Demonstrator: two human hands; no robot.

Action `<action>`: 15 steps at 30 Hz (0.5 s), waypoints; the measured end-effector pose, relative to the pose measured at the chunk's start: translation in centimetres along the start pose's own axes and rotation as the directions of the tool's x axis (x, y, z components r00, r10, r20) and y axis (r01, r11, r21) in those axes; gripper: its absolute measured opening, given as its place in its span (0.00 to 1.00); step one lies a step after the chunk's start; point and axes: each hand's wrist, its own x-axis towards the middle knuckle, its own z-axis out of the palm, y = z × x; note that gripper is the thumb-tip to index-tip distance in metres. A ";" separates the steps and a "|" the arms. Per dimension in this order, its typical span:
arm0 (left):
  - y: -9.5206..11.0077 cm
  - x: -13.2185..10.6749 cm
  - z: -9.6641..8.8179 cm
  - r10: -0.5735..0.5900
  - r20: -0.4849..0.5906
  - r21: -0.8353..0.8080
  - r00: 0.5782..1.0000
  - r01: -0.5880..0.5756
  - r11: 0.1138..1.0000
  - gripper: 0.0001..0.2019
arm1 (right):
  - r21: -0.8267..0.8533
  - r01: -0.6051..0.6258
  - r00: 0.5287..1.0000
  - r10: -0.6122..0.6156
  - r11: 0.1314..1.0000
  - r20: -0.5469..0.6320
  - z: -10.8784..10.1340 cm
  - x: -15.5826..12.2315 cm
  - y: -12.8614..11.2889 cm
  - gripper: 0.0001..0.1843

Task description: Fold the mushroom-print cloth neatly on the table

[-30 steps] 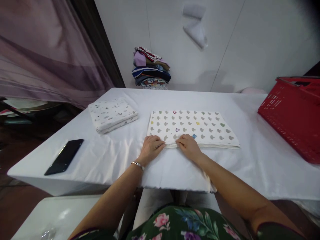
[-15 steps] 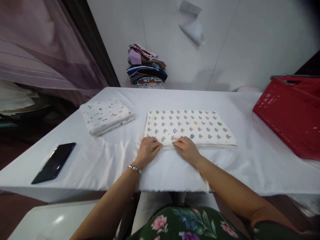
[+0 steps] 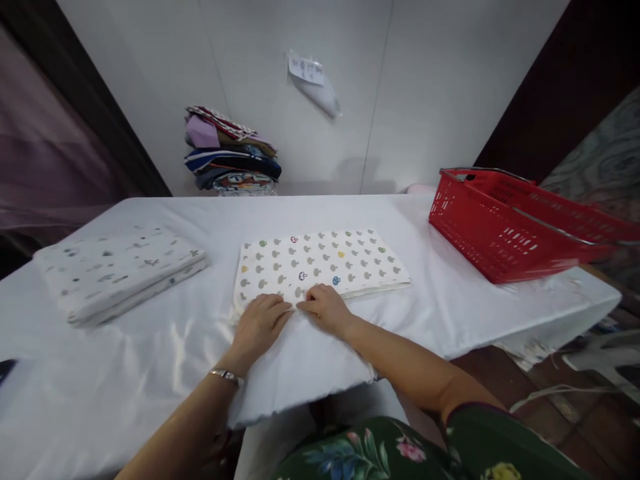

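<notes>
A folded white cloth (image 3: 320, 260) printed with small grey mushrooms and a few coloured ones lies flat on the white-covered table. My left hand (image 3: 261, 323) pinches its near edge, left of the middle, with thumb and fingers pressed together. Just beside it, my right hand (image 3: 327, 308) grips the same edge, and the fingertips of both hands almost meet. The cloth's layers show along the near edge to the right. Over on the left rests a thicker folded white cloth (image 3: 125, 267) with a scattered print, apart from both hands.
A red plastic basket (image 3: 500, 233) with metal handles stands at the table's right end. Stacked folded clothes (image 3: 233, 153) are at the back against the wall. A dark phone (image 3: 6, 369) is cut off at the left edge. The white tablecloth (image 3: 165, 393) hangs over the front.
The view has turned to the right, showing more of the basket and less of the phone. My fingertips have come closer together along the cloth's near edge.
</notes>
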 end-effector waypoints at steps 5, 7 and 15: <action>-0.3 0.1 0.7 0.028 0.036 0.003 0.999 -0.028 1.000 0.10 | 0.049 0.077 0.997 -0.077 0.996 0.010 -1.2 -0.9 1.1 0.13; -0.6 0.0 0.8 0.035 0.019 0.001 0.999 -0.035 0.999 0.11 | 0.051 0.060 0.998 -0.060 0.997 -0.005 -2.4 -1.7 2.1 0.13; -0.9 -0.2 1.2 0.019 0.000 -0.014 1.000 -0.019 1.000 0.11 | -0.062 -0.276 0.956 0.267 0.959 -0.122 -9.4 -10.0 10.7 0.12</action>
